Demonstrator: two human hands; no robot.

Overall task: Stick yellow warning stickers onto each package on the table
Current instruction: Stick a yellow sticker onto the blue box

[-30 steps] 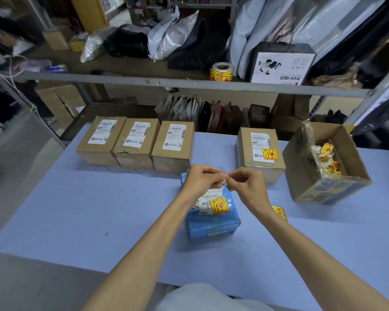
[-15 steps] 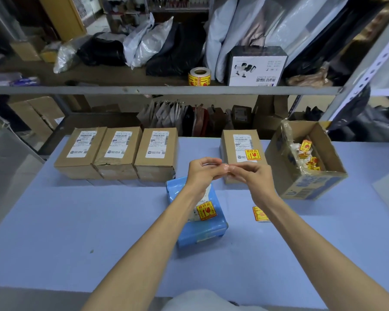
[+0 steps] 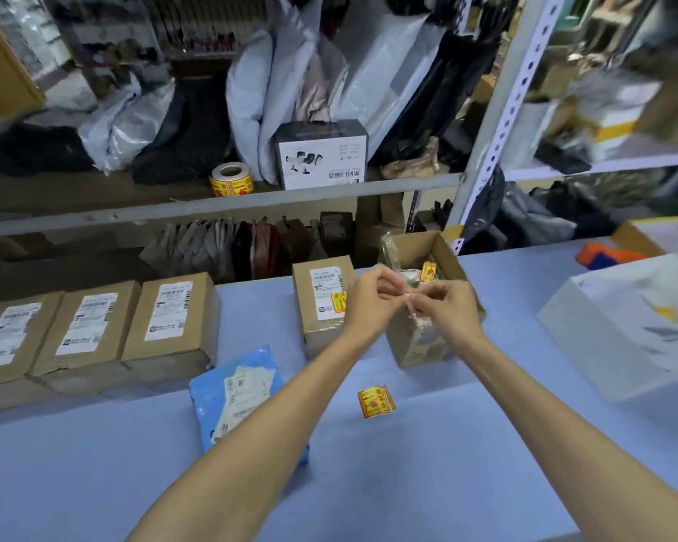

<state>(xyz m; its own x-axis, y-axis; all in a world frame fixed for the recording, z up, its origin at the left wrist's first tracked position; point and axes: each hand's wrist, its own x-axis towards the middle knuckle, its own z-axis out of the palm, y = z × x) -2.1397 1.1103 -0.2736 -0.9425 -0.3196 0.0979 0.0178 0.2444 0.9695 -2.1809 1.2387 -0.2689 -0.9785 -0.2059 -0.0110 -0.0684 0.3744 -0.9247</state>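
Observation:
My left hand [image 3: 372, 297] and my right hand [image 3: 445, 307] meet above the open cardboard box [image 3: 427, 350] and pinch a small clear strip of sticker backing [image 3: 411, 307] between their fingertips. Yellow stickers [image 3: 428, 271] lie inside that box. A loose yellow warning sticker [image 3: 375, 401] lies on the blue table. The blue package [image 3: 231, 393] lies under my left forearm, its sticker hidden. One brown package [image 3: 321, 303] carries a yellow sticker [image 3: 338, 302]. Three brown packages [image 3: 91, 330] at the left show only white labels.
A roll of yellow stickers [image 3: 231, 179] and a white product box [image 3: 321, 154] stand on the shelf behind the table. A white box [image 3: 619, 326] sits at the right. A metal shelf post [image 3: 498, 123] rises behind the open box.
Both hands have moved up and to the right, from over the blue package to over the open box, still pinching the strip. The view has turned right.

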